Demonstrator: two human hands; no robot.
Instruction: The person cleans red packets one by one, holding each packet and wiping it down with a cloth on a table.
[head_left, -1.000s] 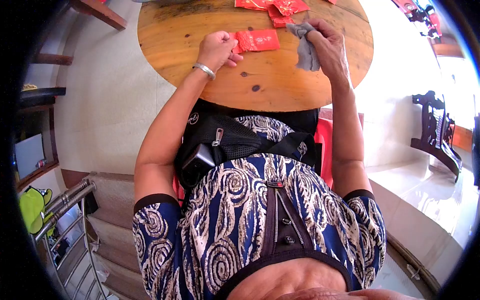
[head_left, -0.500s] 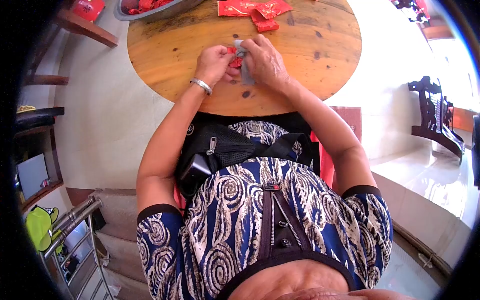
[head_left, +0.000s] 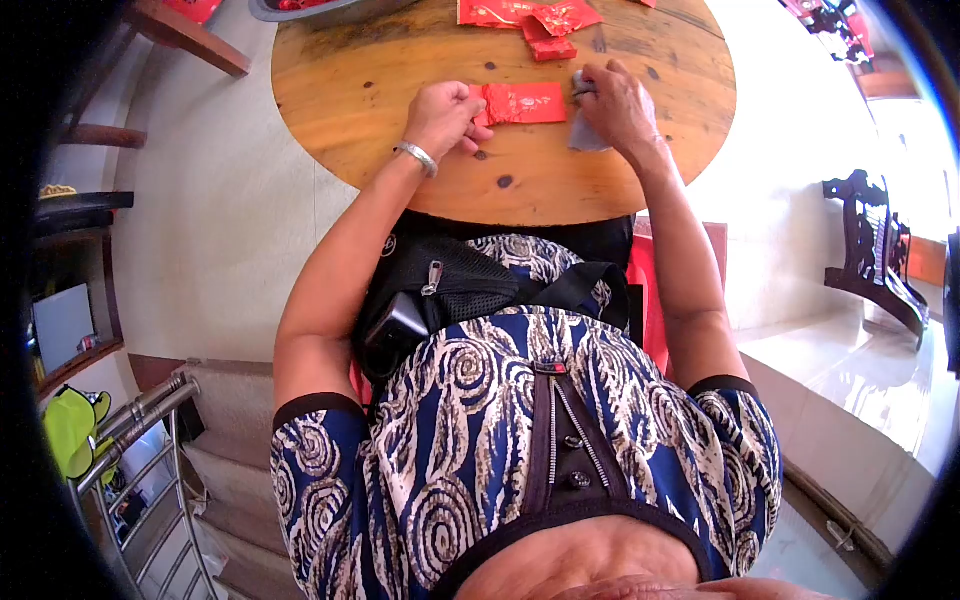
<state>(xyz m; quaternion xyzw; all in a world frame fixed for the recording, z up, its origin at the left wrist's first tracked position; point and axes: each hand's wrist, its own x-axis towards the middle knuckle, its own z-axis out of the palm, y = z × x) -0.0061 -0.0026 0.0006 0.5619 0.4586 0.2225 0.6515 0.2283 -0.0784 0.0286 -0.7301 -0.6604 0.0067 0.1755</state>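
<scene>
Where both hands had met, the left hand (head_left: 445, 112) now pinched a flat red paper envelope (head_left: 522, 103) (gold print unreadable), the right hand (head_left: 618, 103) clutching a crumpled grey cloth (head_left: 583, 128) apart.

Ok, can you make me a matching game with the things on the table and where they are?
Things:
1. red envelope
2. grey cloth
3. bracelet
4. pile of red envelopes

Places:
A. on the left wrist
B. at the far edge of the table
C. under the right hand
D. flat between both hands, left hand pinching its end

Pairs: 1-D, 2-C, 3-A, 4-B
</scene>
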